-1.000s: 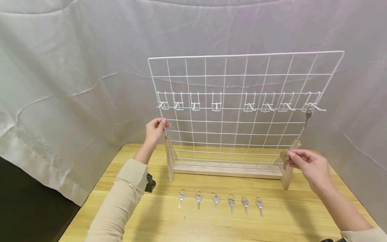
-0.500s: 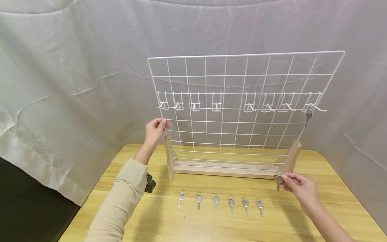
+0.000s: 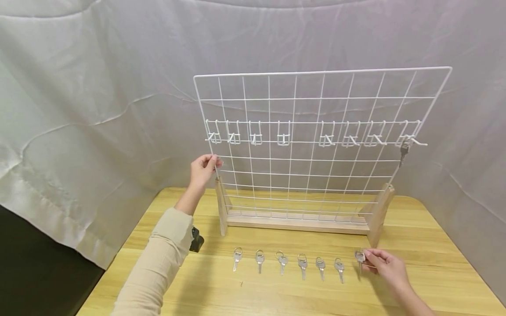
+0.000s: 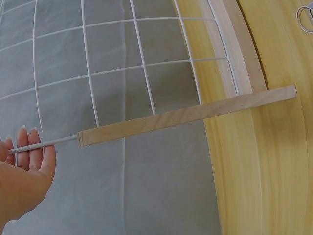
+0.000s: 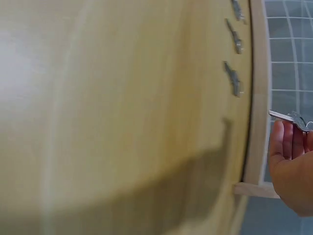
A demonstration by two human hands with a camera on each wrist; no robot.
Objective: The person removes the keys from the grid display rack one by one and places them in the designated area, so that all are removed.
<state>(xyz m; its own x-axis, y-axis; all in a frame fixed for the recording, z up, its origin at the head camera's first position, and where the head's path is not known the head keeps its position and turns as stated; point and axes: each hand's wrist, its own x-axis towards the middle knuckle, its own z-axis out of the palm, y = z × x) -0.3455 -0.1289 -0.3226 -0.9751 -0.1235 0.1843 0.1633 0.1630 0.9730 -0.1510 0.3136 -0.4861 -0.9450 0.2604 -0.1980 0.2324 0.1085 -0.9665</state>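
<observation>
A white wire grid (image 3: pixel 308 98) stands upright in a wooden stand (image 3: pixel 300 224). My left hand (image 3: pixel 203 170) pinches the grid's left edge wire just above the stand's left post, and the left wrist view shows its fingers (image 4: pixel 35 155) around that wire. In my right hand (image 3: pixel 385 267) a silver key (image 3: pixel 359 256) with a ring is pinched between thumb and fingers, low over the table at the right end of a row of keys (image 3: pixel 302 263). The right wrist view shows the key (image 5: pixel 283 116) sticking out past the fingertips. Another key (image 3: pixel 404 153) hangs on the rightmost hook.
White hooks (image 3: pixel 283 138) line one row of the grid, several of them without keys. The stand's right post (image 3: pixel 381 215) is just behind my right hand. A small black object (image 3: pixel 196 239) sits beside my left sleeve. Grey fabric (image 3: pixel 130 109) surrounds the wooden table (image 3: pixel 276 298).
My right hand has come down from beside the stand's right post to the end of the key row, carrying the key. My left hand has stayed on the grid.
</observation>
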